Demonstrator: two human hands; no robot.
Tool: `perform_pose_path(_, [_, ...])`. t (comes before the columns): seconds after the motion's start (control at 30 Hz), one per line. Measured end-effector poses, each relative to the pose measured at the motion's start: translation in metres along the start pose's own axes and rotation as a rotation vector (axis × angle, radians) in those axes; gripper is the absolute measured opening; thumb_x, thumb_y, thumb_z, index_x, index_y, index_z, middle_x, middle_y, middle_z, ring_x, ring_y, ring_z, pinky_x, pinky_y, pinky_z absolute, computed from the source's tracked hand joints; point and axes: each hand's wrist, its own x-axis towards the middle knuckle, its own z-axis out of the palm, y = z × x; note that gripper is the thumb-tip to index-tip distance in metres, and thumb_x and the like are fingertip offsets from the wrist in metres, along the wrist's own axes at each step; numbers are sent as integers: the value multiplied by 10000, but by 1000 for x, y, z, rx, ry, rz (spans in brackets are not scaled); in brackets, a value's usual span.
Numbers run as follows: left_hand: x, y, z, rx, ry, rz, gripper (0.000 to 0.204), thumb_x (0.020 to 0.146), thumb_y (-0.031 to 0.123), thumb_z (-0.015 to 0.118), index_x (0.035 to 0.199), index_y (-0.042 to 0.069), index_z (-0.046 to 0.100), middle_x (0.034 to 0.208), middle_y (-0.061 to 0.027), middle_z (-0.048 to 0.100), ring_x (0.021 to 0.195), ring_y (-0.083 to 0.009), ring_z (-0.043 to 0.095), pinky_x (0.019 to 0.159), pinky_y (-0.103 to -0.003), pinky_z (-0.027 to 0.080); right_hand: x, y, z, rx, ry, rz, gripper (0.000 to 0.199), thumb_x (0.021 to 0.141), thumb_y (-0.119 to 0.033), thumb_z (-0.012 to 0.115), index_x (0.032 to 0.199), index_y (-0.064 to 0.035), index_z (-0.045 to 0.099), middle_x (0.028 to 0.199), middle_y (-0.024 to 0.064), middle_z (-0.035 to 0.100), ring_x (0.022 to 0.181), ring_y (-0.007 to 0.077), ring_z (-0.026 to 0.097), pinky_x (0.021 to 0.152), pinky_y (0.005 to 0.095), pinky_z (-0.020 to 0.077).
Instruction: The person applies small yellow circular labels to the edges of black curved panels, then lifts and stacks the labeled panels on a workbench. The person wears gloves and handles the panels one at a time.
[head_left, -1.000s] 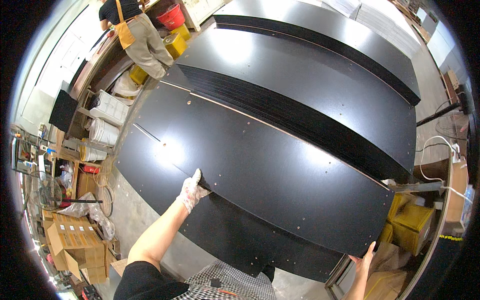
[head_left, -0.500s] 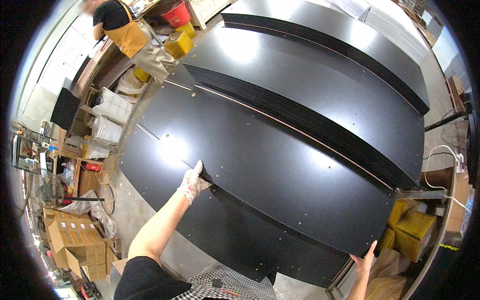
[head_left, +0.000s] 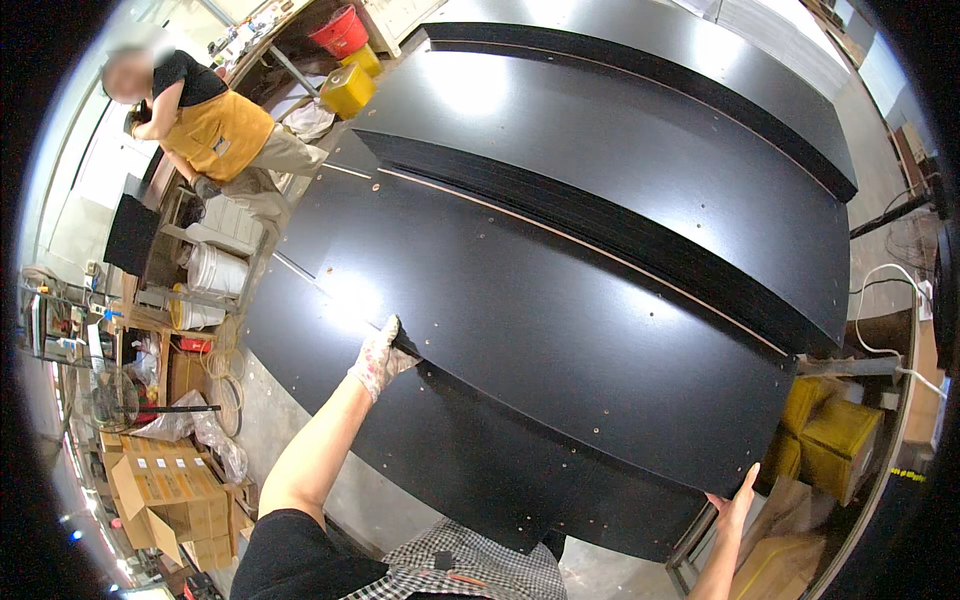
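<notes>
A large black board [head_left: 540, 310] with small holes along its edges lies in front of me, its near edge over another black board [head_left: 450, 440]. My left hand [head_left: 378, 362], in a pale stained glove, grips the near edge left of the middle, thumb on top and fingers partly under it. At the near right corner my bare right hand [head_left: 735, 505] holds the same board, thumb on the face and other fingers mostly hidden below. A thin shadowed gap shows under the edge beside the glove.
Beyond are stacked black boards [head_left: 600, 150]. At the left stands a co-worker in a yellow apron [head_left: 222, 135], near white buckets [head_left: 215, 270]. Cardboard boxes [head_left: 175, 500] and a fan [head_left: 108, 395] are at lower left; yellow containers [head_left: 838, 445] sit at the right.
The co-worker has turned and shifted left and nearer. My view has moved slightly. Both my hands keep their holds, and the board's near right corner appears slightly higher.
</notes>
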Motion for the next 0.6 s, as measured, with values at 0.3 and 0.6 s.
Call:
perform_pose_path(0.3, [45, 61, -104, 425, 579, 407, 644, 882, 510, 587, 1301, 31, 490, 1133, -100, 571, 949, -187, 564, 739, -321, 518, 29, 9, -28, -249, 76, 118, 1122, 678, -876, 461, 1409, -30, 367, 1304, 151, 521, 796, 307, 645, 634, 370, 538])
perform_pose_path(0.6, [100, 166, -120, 1169, 302, 341, 588, 925, 513, 507, 1155, -18, 611, 1138, -158, 651, 1100, -242, 582, 986, -330, 401, 46, 18, -44, -130, 51, 24, 1019, 742, -796, 520, 1441, -75, 349, 1403, 123, 436, 1191, 268, 476, 808, 391, 447])
